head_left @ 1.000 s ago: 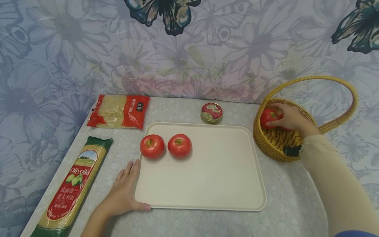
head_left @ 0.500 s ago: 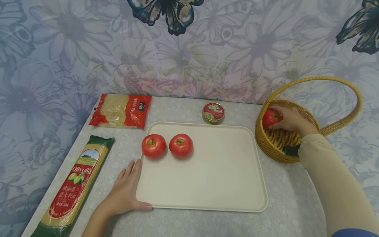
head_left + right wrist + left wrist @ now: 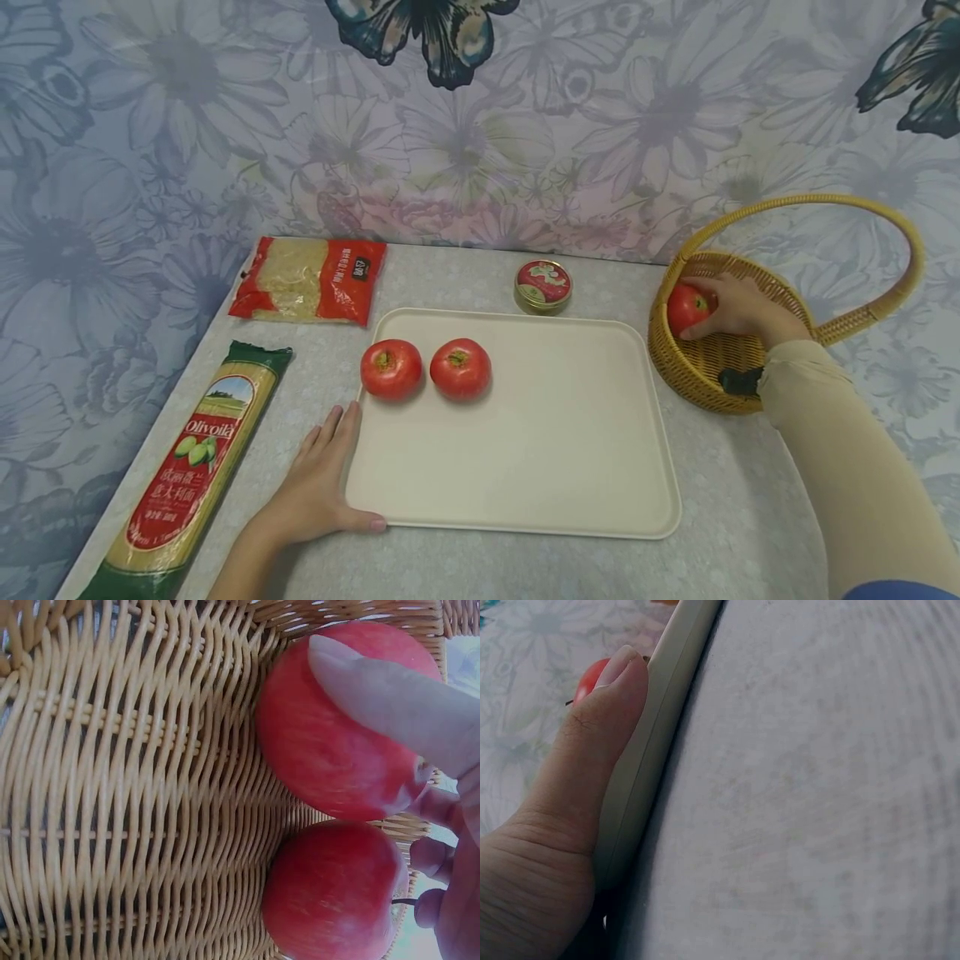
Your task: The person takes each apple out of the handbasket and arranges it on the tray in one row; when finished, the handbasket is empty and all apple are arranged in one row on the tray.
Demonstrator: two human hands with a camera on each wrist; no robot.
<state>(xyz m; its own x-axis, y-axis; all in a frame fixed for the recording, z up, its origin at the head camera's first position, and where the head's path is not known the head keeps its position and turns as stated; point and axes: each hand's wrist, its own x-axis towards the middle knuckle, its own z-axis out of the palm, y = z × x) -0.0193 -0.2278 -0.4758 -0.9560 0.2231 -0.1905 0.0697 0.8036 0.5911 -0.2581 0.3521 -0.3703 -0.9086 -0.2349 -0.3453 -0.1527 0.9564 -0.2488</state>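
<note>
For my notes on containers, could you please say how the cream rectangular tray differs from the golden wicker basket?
The cream rectangular tray is smooth and shallow; the golden wicker basket is woven and deeper. The basket has an arched handle, the tray none. The left hand touches the tray's edge; the right hand is inside the basket. Both hold round red fruit.
</note>
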